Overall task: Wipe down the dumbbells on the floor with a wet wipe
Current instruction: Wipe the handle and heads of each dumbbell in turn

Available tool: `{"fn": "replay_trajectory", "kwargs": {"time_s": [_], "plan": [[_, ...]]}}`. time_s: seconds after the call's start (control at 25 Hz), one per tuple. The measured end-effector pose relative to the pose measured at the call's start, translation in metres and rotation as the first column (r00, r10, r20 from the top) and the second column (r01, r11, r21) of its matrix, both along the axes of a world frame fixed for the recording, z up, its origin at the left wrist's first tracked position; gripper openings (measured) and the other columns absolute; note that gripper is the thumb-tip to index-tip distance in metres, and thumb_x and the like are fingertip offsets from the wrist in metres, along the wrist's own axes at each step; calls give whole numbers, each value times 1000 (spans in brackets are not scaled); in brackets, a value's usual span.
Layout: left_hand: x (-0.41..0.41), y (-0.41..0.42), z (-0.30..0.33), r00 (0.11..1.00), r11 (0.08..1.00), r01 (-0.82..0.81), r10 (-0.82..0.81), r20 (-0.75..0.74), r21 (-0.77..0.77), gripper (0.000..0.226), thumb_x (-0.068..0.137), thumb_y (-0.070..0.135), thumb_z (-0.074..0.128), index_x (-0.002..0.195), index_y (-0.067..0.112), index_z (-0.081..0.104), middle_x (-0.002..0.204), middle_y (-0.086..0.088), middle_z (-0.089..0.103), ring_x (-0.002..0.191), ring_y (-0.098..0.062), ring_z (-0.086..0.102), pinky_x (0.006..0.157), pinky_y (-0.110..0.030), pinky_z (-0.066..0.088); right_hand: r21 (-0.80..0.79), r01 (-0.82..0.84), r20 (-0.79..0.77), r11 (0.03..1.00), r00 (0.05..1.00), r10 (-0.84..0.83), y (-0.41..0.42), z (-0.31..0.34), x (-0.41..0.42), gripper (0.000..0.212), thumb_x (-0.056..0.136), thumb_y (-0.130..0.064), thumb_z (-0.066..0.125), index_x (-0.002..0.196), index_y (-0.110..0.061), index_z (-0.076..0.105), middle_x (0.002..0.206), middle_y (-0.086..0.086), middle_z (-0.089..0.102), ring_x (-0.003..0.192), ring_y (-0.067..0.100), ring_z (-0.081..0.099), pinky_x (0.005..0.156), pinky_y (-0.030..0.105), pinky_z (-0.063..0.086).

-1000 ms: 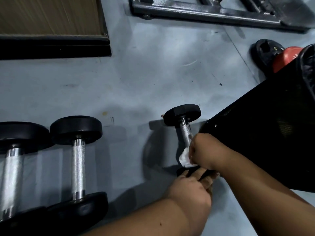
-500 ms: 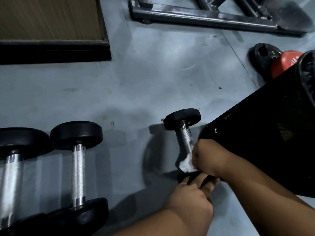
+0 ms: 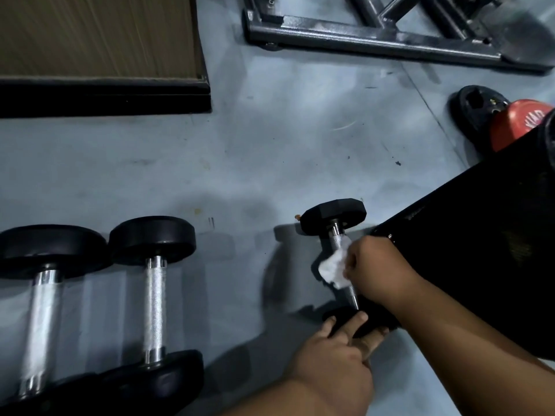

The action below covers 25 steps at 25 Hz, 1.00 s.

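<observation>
3 dumbbells on grey floor (image 3: pixel 300 130). Small dumbbell (image 3: pixel 334 219) at centre-right, lying w/ far hex head away from camera, near head toward it, chrome handle running between. Right hand (image 3: pixel 375 265) curled round white wet wipe (image 3: pixel 335 267), pressing it vs. middle of handle; wipe bunched, wrapped partly round bar, short stretch of bare chrome visible above & below it. Left hand (image 3: pixel 336 355) gripping near head of same dumbbell, fingers over top of black head, thumb side toward left; head mostly hidden under fingers & right forearm. Hands close, not touching, 1 above other along dumbbell.

2 bigger dumbbells at left, parallel, side by side, well apart from small 1: middle dumbbell (image 3: pixel 154 304) w/ round black heads & knurled handle; leftmost dumbbell (image 3: pixel 45 319) partly cut by frame edge, motion-blurred.

Black padded bench (image 3: pixel 480 265) at right, edge just beside small dumbbell, right forearm crossing in front of it. Black weight plate (image 3: pixel 477 112) & red plate (image 3: pixel 519 121) beyond bench, upper right, red 1 overlapping black. Dark steel frame (image 3: pixel 375 40) across top. Wood panel (image 3: pixel 96 34) w/ black base strip upper left.
</observation>
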<state>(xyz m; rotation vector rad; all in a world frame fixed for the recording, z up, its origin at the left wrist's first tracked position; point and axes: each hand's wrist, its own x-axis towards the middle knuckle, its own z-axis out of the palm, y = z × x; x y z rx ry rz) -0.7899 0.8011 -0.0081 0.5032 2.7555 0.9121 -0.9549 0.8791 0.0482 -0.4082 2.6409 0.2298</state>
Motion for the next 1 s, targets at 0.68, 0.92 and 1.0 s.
{"fn": "replay_trajectory", "kwargs": {"time_s": [0.68, 0.92, 1.0], "plan": [[-7, -1, -3, 986, 983, -88, 64, 152, 162, 55, 107, 49, 3, 147, 53, 42, 155, 23, 40, 143, -6, 39, 119, -29, 33, -60, 158, 60, 986, 986, -155, -6, 1, 15, 24, 87, -17, 70, 67, -21, 56, 74, -1, 65, 79, 14, 70, 59, 17, 40], [-19, -1, 9, 918, 964, -196, 116, 379, 179, 65, 109, 40, 5, 121, 51, 68, 125, 23, 67, 118, -4, 64, 98, -20, 52, -38, 104, 97, 994, 990, -100, 11, -10, 26, 5, 85, -19, 68, 88, -16, 65, 84, 3, 71, 85, 19, 70, 69, 23, 48], [-19, 4, 10, 874, 940, -283, 171, 454, 191, 71, 106, 43, 0, 113, 58, 69, 119, 27, 69, 107, -4, 69, 88, -14, 52, -103, 124, 14, 987, 992, -123, 5, -21, 8, 15, 82, -25, 67, 92, -15, 66, 86, 3, 70, 83, 21, 69, 67, 24, 49]]}}
